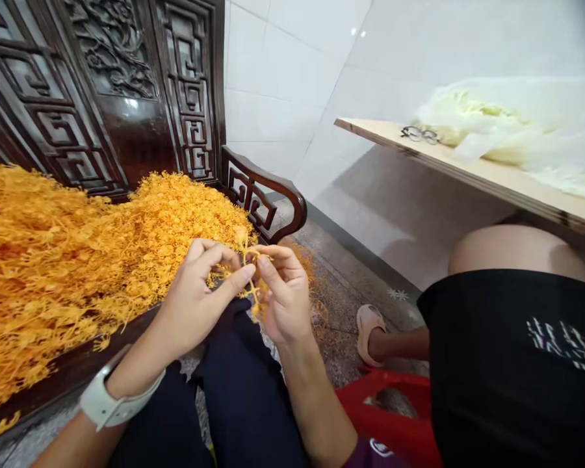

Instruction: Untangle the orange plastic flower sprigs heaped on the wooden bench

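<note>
Between my two hands is a thin, branched orange plastic sprig (254,298), held upright with small tips sticking out above and below the fingers. My left hand (190,302) is closed, thumb and index finger pinching the sprig's middle; a pale watch (100,400) is on that wrist. My right hand (287,302) is closed too, its thumb pressed to the fingers on a side branch of the same sprig. Fingers partly hide the piece. Just left of and behind my hands lies a large heap of similar orange sprigs (180,218).
The heap covers a dark carved wooden bench with a curved armrest (292,201). Loose orange bits (324,315) lie on the floor. At right, a person in black shorts (492,364) sits by a red stool (394,403). A wooden tabletop (370,130) bears glasses (420,134) and a pale yellow bundle (492,117).
</note>
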Demonstrator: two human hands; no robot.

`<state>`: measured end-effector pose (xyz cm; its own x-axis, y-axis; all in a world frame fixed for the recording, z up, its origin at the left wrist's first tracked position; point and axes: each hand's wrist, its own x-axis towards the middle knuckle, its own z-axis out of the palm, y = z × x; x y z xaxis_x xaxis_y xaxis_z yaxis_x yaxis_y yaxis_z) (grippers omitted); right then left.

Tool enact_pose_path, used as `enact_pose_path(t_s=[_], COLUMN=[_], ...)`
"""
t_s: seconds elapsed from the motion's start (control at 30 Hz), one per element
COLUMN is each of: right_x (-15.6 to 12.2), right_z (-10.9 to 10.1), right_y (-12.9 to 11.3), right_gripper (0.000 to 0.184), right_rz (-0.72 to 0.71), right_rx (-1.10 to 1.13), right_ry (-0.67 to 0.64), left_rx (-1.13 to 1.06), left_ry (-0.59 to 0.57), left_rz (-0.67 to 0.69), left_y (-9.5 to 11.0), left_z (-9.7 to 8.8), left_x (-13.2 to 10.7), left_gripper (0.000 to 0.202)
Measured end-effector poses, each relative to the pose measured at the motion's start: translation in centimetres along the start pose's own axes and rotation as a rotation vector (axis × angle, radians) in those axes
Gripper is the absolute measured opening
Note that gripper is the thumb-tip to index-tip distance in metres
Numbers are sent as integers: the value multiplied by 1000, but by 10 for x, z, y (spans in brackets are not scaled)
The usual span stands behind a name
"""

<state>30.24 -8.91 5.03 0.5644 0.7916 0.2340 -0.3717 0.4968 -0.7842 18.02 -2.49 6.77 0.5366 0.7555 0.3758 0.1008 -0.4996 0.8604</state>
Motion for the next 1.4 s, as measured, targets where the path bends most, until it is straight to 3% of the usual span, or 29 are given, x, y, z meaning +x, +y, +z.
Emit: enact_pose_path(t_s=[0.1, 0.37, 0.43, 0.5, 0.57, 0.6, 0.63, 0.67, 0.73, 0.77, 0.8, 0.83, 0.87, 0.9, 1.0, 1.03, 1.1, 1.17, 1.23, 1.27, 1.4], right_x=[-2, -1, 15, 35, 46, 45, 37, 24, -11, -27, -39, -44, -42, -32, 23, 40, 58, 52, 33, 23, 8], right_z=[-5, -19, -26, -38, -53, -61, -66, -70, -70, -66, -59, -48, -35, -19, 32, 46, 62, 62, 53, 46, 26], right_y=[10, 20, 23, 23, 15, 7, -2, -13, -33, -41, -45, -45, -42, -35, -3, 8, 29, 46, 57, 59, 49], right_gripper=[14, 18, 22, 28, 32, 30, 24, 17, 8, 25, 44, 59, 67, 70, 60, 57, 53, 41, 30, 25, 19], right_rz=[44, -35, -73, -126, -149, -137, -90, -37, 98, 150, 172, 169, 134, 82, -54, -25, 208, 528, 660, 626, 262], right_rx=[-6, -119, -103, -78, -104, -151, -212, -260, -276, -224, -164, -115, -111, -152, -359, -345, -119, 197, 344, 325, -28], right_ry=[12, 24, 38, 142, 226, 199, 66, -148, -754, -1022, -1202, -1299, -1272, -1165, -731, -609, -476, -400, -370, -339, -221], left_rx=[-80, -516, -619, -694, -676, -625, -560, -496, -437, -456, -512, -600, -702, -804, -987, -1009, -1042, -1043, -953, -875, -514], left_ry=[-19, -228, -242, -333, -387, -355, -273, -170, 36, 127, 218, 303, 383, 455, 586, 603, 610, 574, 501, 463, 259], left_rz=[12, -260, -340, -373, -367, -364, -362, -362, -364, -376, -406, -461, -535, -614, -734, -727, -702, -698, -693, -674, -486], left_y=[-3, 4, 12, 19, 23, 22, 19, 15, 5, -1, -6, -11, -15, -17, -19, -19, -18, -19, -21, -22, -22], left_z=[3, 4, 1, -5, -11, -14, -17, -19, -25, -27, -30, -33, -37, -40, -45, -45, -42, -36, -29, -26, -25], left_x=[-3, -23, -35, -54, -75, -85, -93, -98, -102, -100, -97, -93, -88, -84, -77, -76, -76, -77, -78, -77, -65], left_gripper=[20, 37, 40, 44, 47, 48, 48, 47, 42, 39, 36, 31, 24, 18, 12, 16, 18, 9, 10, 16, 32])
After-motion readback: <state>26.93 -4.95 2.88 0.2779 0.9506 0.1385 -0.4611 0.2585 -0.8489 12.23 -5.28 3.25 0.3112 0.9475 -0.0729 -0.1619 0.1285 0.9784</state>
